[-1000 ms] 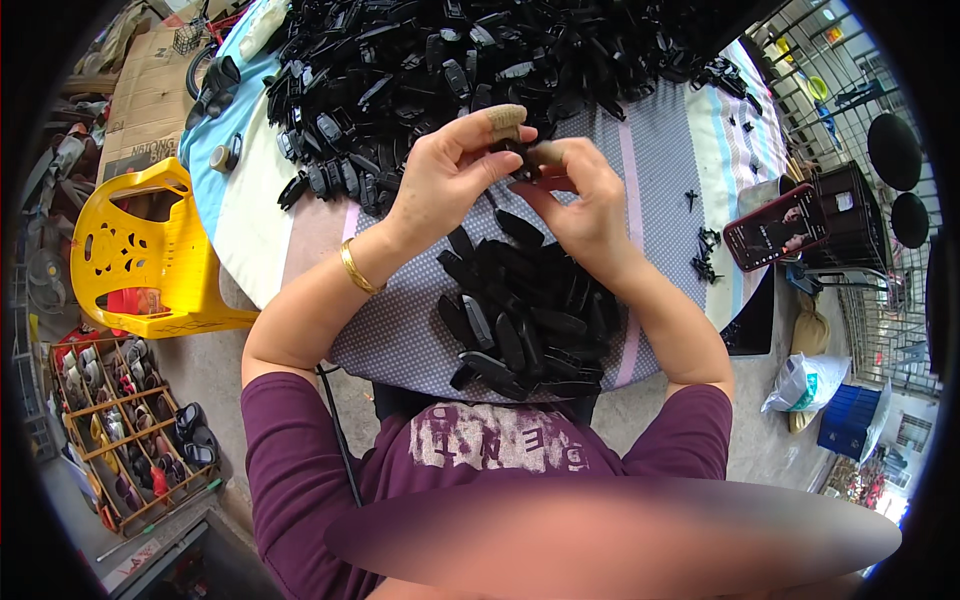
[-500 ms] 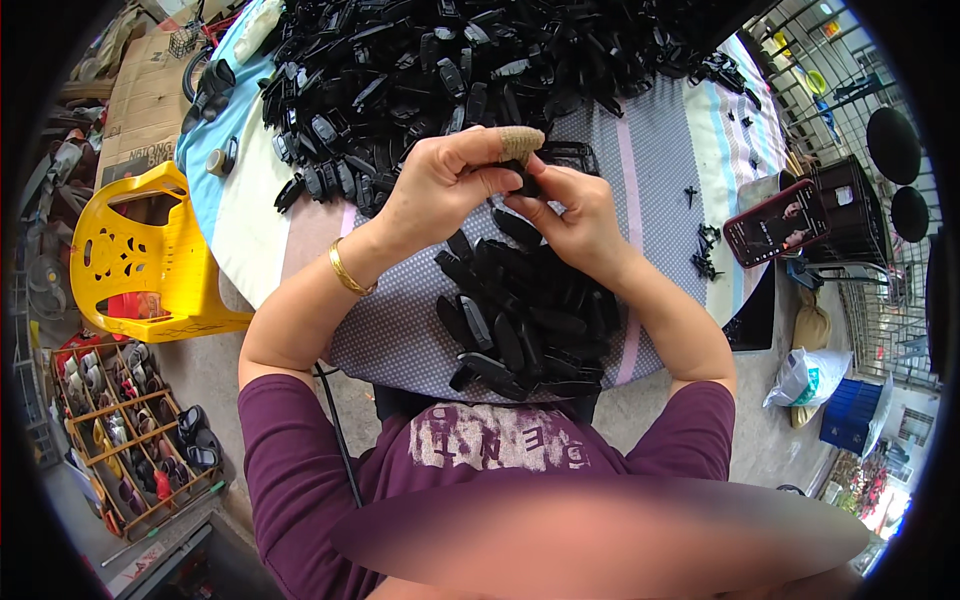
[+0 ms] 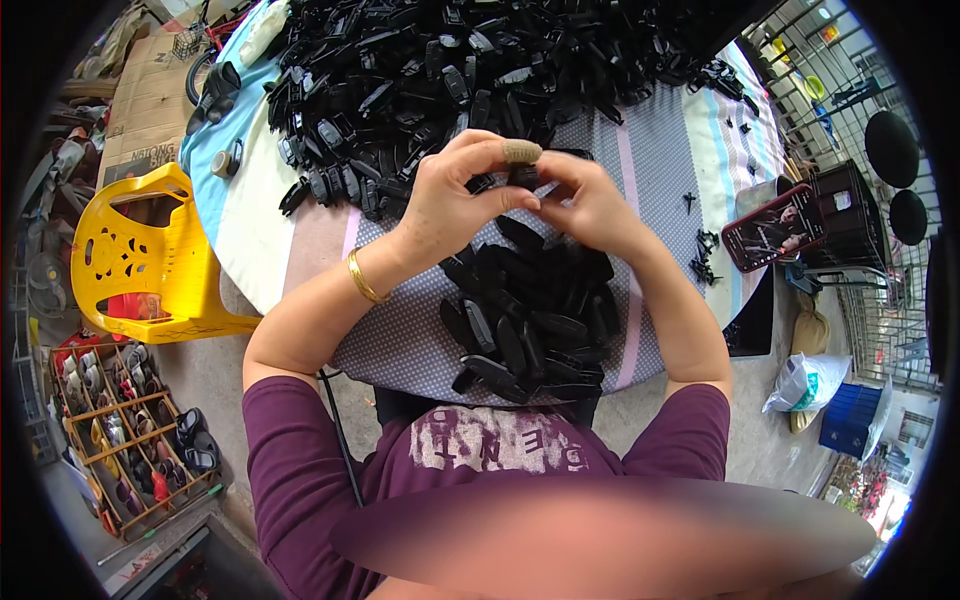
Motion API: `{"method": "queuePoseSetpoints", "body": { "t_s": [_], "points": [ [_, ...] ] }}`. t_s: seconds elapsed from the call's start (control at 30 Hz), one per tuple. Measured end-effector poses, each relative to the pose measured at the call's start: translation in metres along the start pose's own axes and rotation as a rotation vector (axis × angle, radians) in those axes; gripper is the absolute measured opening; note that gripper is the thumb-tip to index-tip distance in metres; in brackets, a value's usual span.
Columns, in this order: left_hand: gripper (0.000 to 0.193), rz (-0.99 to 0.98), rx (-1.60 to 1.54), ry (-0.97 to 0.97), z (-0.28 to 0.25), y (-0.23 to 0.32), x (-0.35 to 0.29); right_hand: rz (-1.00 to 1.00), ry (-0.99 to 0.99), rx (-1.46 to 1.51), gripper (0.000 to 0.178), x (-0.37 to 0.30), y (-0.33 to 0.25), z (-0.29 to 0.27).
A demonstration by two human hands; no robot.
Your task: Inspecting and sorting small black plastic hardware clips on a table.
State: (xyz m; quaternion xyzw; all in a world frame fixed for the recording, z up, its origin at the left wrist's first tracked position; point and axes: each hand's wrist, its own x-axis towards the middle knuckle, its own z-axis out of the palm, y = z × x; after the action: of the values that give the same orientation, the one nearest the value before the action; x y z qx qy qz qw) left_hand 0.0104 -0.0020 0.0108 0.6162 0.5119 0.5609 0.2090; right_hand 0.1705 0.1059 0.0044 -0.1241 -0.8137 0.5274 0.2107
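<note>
My left hand [image 3: 452, 190] is raised over the near part of the table, a beige ribbed finger cover [image 3: 521, 151] on its index finger. Between its thumb and that finger it pinches a small black plastic piece [image 3: 523, 176], largely hidden by the fingers. From the other side my right hand [image 3: 592, 208] closes its fingertips on the same piece, slightly smeared by motion. Below both hands lies a loose heap of oval black plastic pieces [image 3: 512, 345]. Farther off spreads a much larger pile of black plastic pieces [image 3: 400, 90].
The round table wears a striped, dotted cloth [image 3: 652, 200]. Toward its right edge are small black parts [image 3: 706, 255] and a phone with a lit screen [image 3: 775, 228]. A yellow plastic chair [image 3: 150, 255] stands left, above a shoe rack [image 3: 125, 430]. A dark crate [image 3: 850, 215] is at right.
My right fingers have shifted slightly up and right against the piece. My left hand's thumb has straightened somewhat, and its wrist has moved a little right. The heaps look much the same.
</note>
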Motion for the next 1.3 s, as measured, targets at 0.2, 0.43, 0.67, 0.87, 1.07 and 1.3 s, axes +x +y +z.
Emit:
{"method": "queuePoseSetpoints", "body": {
  "t_s": [0.2, 0.43, 0.67, 0.87, 1.07, 1.3],
  "points": [
    [0.033, 0.172, 0.187, -0.434, 0.011, 0.008, -0.008, -0.191, 0.215, -0.760, 0.030, 0.005, 0.024, -0.041],
    [0.021, -0.258, -0.057, -0.316, 0.008, 0.000, 0.003, -0.153, 0.135, -0.810, 0.027, 0.002, 0.028, -0.042],
    [0.027, -0.020, 0.770, -0.114, -0.015, 0.003, 0.014, -0.153, 0.176, -0.874, 0.026, 0.001, 0.018, -0.039],
    [0.026, -0.091, 0.869, -0.278, -0.006, -0.010, -0.001, -0.145, 0.271, -0.887, 0.026, 0.004, 0.006, -0.030],
    [0.037, -0.355, 0.237, -0.188, -0.013, 0.005, 0.011, 0.038, 0.318, 0.015, 0.031, 0.004, -0.008, -0.013],
    [0.034, -0.445, -0.440, -0.062, -0.005, -0.008, 0.005, 0.225, 0.274, 0.914, 0.020, -0.001, -0.006, 0.000]
  ]
}}
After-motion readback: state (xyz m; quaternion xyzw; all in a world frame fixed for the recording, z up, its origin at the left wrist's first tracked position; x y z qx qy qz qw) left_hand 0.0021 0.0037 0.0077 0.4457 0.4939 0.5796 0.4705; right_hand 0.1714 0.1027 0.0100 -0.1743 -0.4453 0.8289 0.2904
